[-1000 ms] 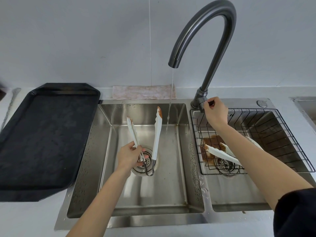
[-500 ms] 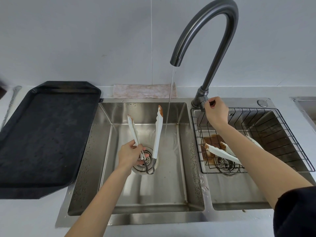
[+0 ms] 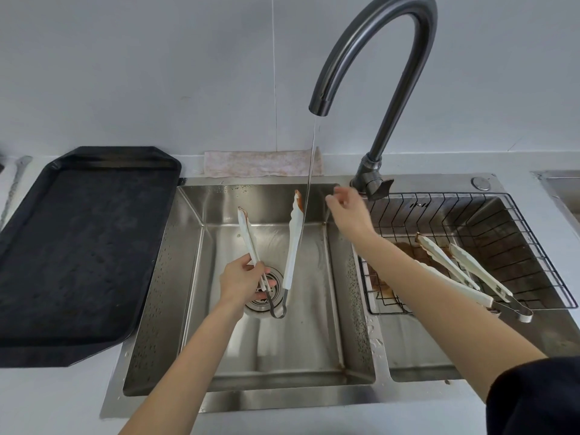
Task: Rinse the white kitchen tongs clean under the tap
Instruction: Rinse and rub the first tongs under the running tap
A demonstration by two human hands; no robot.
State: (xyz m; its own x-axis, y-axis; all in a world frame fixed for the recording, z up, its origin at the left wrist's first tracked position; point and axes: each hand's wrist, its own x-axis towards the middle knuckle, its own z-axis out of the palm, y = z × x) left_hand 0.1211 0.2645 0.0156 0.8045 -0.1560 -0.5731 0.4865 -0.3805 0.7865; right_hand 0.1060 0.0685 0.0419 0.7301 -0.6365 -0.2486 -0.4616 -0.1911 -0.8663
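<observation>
Right, my left hand (image 3: pixel 240 279) grips one arm of the white tongs (image 3: pixel 290 255) over the left sink basin (image 3: pixel 163 277), tips up and spread apart — the brown-stained right tip sits just beside the water stream (image 3: pixel 309 196) falling from the tap (image 3: pixel 370 73). My right hand (image 3: pixel 348 211) hovers blurred near the tap's base, fingers loose, holding nothing — more tongs lie in the wire basket (image 3: pixel 533 246) right of the tap.

White tongs (image 3: pixel 292 246) with brown tips, a dark grey tap (image 3: pixel 376 73), a shiny silver sink (image 3: pixel 194 277), a black tray (image 3: pixel 78 246), a pink speckled cloth (image 3: pixel 260 164)
</observation>
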